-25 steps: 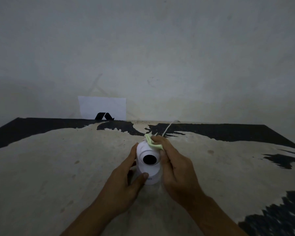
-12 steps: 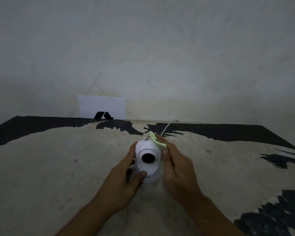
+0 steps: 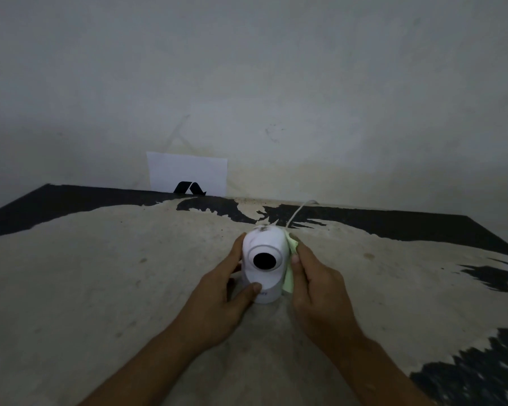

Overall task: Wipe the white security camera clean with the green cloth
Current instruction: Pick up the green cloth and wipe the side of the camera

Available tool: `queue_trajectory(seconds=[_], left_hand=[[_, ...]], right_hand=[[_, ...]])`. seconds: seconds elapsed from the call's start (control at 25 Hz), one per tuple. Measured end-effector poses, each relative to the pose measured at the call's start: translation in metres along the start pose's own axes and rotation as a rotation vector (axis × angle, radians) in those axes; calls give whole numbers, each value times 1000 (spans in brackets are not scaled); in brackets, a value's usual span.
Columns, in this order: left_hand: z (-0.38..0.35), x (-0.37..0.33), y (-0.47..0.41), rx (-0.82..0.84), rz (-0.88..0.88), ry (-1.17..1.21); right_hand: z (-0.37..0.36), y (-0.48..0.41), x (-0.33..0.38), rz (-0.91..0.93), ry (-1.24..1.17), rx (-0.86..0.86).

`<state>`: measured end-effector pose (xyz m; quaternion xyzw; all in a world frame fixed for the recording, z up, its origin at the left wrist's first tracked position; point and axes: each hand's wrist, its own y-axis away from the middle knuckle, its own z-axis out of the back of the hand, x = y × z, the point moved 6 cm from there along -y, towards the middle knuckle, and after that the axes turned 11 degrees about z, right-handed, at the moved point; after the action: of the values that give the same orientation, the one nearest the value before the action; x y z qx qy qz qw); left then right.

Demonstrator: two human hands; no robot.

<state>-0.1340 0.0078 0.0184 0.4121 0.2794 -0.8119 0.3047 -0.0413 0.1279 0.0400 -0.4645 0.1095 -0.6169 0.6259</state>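
The white security camera (image 3: 264,244) stands upright on the worn table (image 3: 100,273), its round black lens facing me. Grey smudges mark its top. My left hand (image 3: 217,297) grips its left side, thumb across the base front. My right hand (image 3: 314,285) presses the pale green cloth (image 3: 289,276) flat against the camera's right side, from the head down toward the base. A thin white cable (image 3: 298,210) runs from behind the camera toward the wall.
A white card with a black logo (image 3: 187,174) leans against the wall at the table's back edge. The tabletop is pale with peeling black patches at the back and right. The bare wall rises close behind.
My right hand has slid the green cloth from the camera's top down along its right side. The left hand keeps the same grip.
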Motion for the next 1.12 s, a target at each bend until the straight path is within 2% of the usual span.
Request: queue_trajectory(seconds=[0.12,0.28,0.4,0.6,0.8,1.04,1.12], left_hand=[[0,1,-1,-3,9,-18],[-1,0,-1,-4,9,-15],[-1,-3,1,-13,2,-3],[-1,-2,1,-13,14,-8],[-1,-4,2,-12,23,-1],[-2,-4,1,-11,28,-33],[-2,-4,1,-11,36,-31]], right_hand=[[-1,1,0,-17,-23,-2],[1,0,10,71,-20,-25],[-1,0,9,18,8,-2],[-3,-1,21,181,102,-27],[-2,2,1,36,179,18],[-5,1,15,181,117,-37],[-3,1,9,104,59,-65]])
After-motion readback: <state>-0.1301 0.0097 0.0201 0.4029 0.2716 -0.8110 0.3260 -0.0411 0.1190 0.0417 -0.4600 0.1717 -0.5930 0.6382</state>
